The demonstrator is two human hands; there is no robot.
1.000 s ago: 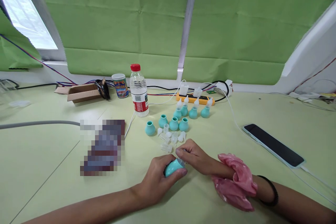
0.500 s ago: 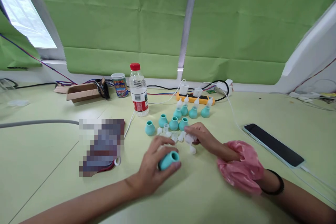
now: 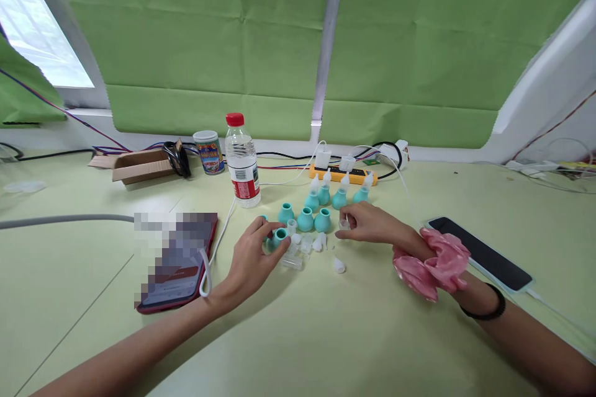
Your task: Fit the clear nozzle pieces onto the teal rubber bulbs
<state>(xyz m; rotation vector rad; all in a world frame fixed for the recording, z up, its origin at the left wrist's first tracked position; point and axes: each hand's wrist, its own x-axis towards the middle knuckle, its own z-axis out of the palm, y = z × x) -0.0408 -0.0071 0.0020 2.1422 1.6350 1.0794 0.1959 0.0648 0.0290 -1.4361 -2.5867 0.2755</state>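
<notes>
My left hand point(image 3: 258, 254) has its thumb and fingers around a teal rubber bulb point(image 3: 280, 235), its open neck facing up, at the left of the group. Another teal bulb is mostly hidden behind those fingers. Pinched in my right hand point(image 3: 365, 222) is a small clear plastic cup point(image 3: 343, 224). Between the hands stand open teal bulbs point(image 3: 305, 219). Just in front lie clear plastic tubes point(image 3: 292, 260) and white tips point(image 3: 319, 242). One white tip point(image 3: 339, 265) lies apart, nearer to me. Behind, several teal bulbs point(image 3: 339, 199) carry clear collars and white tips.
A water bottle point(image 3: 244, 167) and a can point(image 3: 209, 154) stand behind on the left, near an open cardboard box point(image 3: 144, 164). One phone point(image 3: 177, 285) lies left, another point(image 3: 479, 254) right, with cables. A yellow power strip point(image 3: 356, 175) lies at the back.
My left hand has carried the teal bulb forward and left to the other bulbs, turning it upright. My right hand has moved slightly forward, now with a clear cup showing in its fingers.
</notes>
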